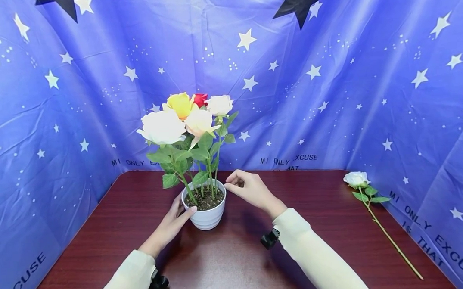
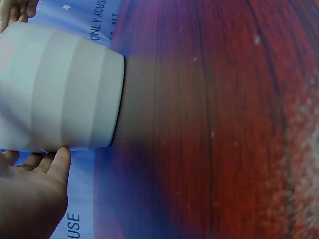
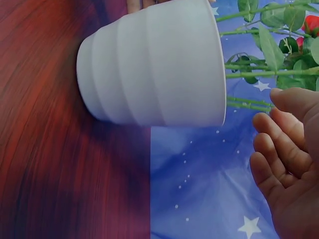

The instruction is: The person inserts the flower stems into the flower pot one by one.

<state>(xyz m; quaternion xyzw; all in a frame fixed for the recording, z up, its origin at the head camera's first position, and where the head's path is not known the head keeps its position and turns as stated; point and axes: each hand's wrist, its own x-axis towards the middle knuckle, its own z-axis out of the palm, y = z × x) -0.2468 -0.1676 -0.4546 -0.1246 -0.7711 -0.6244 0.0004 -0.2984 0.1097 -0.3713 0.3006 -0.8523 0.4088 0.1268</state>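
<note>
A white ribbed flower pot (image 1: 206, 219) stands upright on the table, filled with dark soil (image 1: 207, 201). Several roses rise from it: a big white rose (image 1: 162, 127), a yellow rose (image 1: 179, 104), a red rose (image 1: 200, 99), a pale peach rose (image 1: 198, 121) and a whitish rose (image 1: 219, 105). My left hand (image 1: 169, 225) holds the pot's left side, thumb near the front rim and fingers along the wall. Beside the right rim hovers my right hand (image 1: 253, 189), fingers loosely bent; nothing shows between them in the right wrist view, where green stems (image 3: 249, 102) pass close to the fingertips.
On the right of the dark red wooden table (image 1: 236, 265) lies a loose white rose (image 1: 356, 179) with a long leafy stem (image 1: 395, 241). A blue star-printed cloth (image 1: 353, 83) encloses the table at the back and sides.
</note>
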